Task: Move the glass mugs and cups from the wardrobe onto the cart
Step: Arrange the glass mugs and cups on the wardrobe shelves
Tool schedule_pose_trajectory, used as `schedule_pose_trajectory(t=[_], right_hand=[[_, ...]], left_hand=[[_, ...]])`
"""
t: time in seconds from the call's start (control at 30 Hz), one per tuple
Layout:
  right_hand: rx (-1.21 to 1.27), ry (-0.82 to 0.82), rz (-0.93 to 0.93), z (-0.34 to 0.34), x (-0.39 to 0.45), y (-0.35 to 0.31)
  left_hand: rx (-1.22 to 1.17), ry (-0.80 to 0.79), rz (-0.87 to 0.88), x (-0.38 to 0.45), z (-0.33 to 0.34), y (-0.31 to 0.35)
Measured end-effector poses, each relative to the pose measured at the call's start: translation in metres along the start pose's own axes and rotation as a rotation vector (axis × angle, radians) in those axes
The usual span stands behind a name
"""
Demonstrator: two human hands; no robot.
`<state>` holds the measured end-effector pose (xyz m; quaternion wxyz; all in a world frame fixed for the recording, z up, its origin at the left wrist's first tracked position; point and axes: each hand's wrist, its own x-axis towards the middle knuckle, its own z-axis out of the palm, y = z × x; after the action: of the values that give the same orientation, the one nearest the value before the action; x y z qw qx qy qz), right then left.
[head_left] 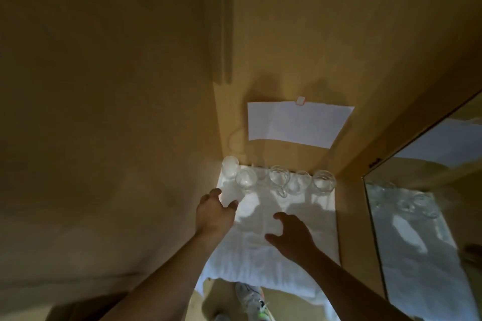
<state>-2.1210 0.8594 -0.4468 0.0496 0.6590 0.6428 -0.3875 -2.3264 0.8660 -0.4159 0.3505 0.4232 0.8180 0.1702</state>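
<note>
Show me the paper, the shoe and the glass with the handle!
paper (297, 122), head view, middle of the sheet.
shoe (251, 297), head view, its top.
glass with the handle (279, 177), head view, its bowl.

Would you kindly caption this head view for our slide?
Both hands, left and right, reach toward glassware lined up on a white cloth.
</note>
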Motion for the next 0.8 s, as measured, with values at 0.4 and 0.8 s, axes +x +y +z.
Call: schedule_pose_trajectory(t=[0.4, 0.8], right_hand=[[0.175, -0.09, 0.145, 0.044, 0.161, 0.033], [0.274, 0.006, 0.086, 0.094, 0.285, 0.049]], left_hand=[[-0.064, 0.029, -0.143, 0.12, 0.086, -0.01], [-0.109, 0.126, -0.104, 0.239, 0.145, -0.04]])
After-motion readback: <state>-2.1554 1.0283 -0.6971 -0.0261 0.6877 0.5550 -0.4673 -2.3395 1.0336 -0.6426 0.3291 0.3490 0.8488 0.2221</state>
